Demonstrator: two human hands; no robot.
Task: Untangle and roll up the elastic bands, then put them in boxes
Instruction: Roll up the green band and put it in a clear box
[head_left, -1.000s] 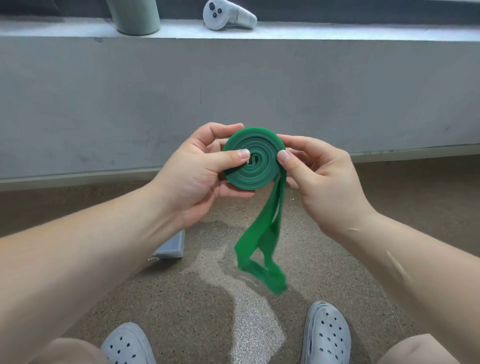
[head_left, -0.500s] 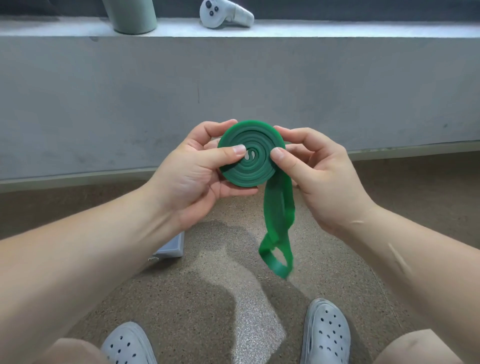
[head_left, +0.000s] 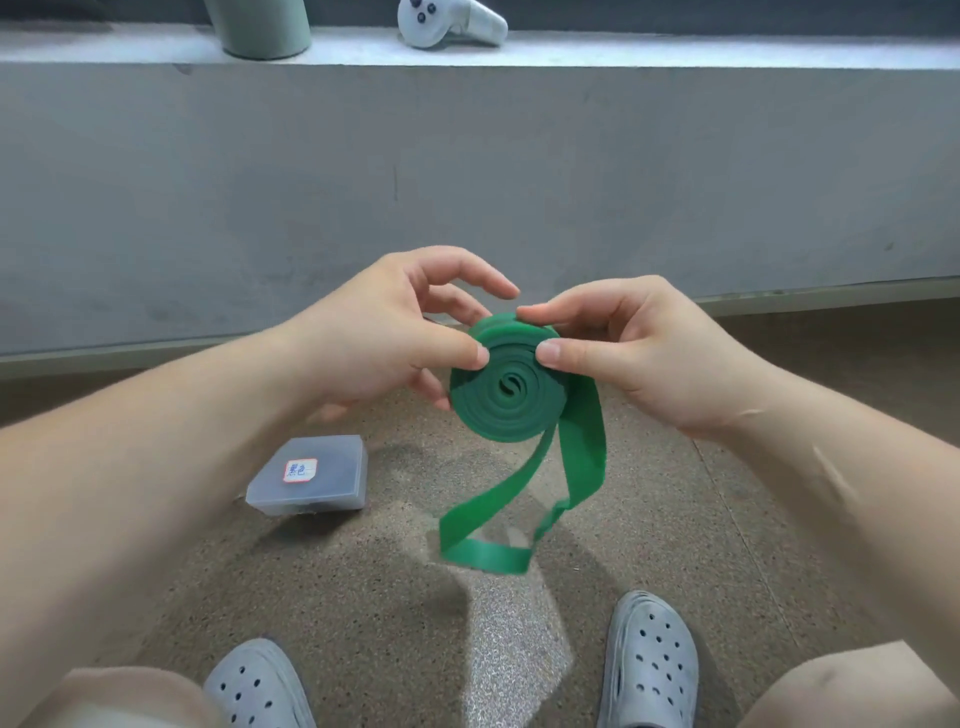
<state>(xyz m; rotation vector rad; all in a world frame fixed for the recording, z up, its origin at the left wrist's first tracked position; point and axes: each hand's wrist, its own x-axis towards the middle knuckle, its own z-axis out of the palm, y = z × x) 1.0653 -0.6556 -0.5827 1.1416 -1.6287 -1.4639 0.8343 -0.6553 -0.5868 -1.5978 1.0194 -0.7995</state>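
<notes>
A green elastic band (head_left: 506, 400) is wound into a flat coil held in the air in front of me. Its loose tail hangs down from the coil's right side in a short open loop. My left hand (head_left: 384, 338) pinches the coil's upper left edge between thumb and fingers. My right hand (head_left: 634, 353) pinches the upper right edge, thumb on the coil's face. A closed translucent plastic box (head_left: 311, 480) with a red-bordered label lies on the floor, below and left of the coil.
A grey concrete wall with a ledge (head_left: 675, 49) runs across the back. On the ledge stand a green cylindrical container (head_left: 260, 28) and a white handheld controller (head_left: 447, 23). My two grey clogs (head_left: 649, 665) rest on the speckled floor below.
The coil has dropped lower and tilted. The hanging tail has opened into a wider loop. Both thumbs have shifted to the coil's upper edge. The box, earlier mostly behind my left arm, shows fully.
</notes>
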